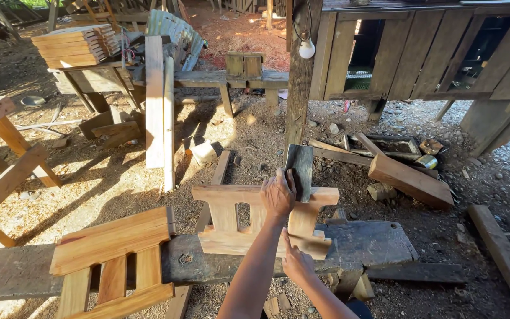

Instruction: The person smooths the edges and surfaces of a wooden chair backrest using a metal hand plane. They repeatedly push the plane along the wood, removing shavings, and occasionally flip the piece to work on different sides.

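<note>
A long, dark, weathered beam lies across the sawdust-strewn ground and serves as the work rest; everything else is placed from it. Leaning on its left part is a pale wooden slatted panel, with a broad top board, short uprights and a bottom rail, fresh and unpainted. On the middle of the beam stands the smaller wooden frame, tilted back a little: a wide top rail with notched ends, three short uprights with two gaps between them, and a lower rail resting on the beam, all of light, clean-cut wood with warm grain. Behind the beam a rough post rises, and to the right behind it a thick reddish block lies on the dirt. The left hand sits over the frame's top rail, fingers closed around a dark grey sheet of sandpaper that sticks up above the rail. The right hand, nearest the viewer, presses the frame's lower rail at the front edge of the beam, fingers together and flat against the wood rather than wrapped round it.
</note>
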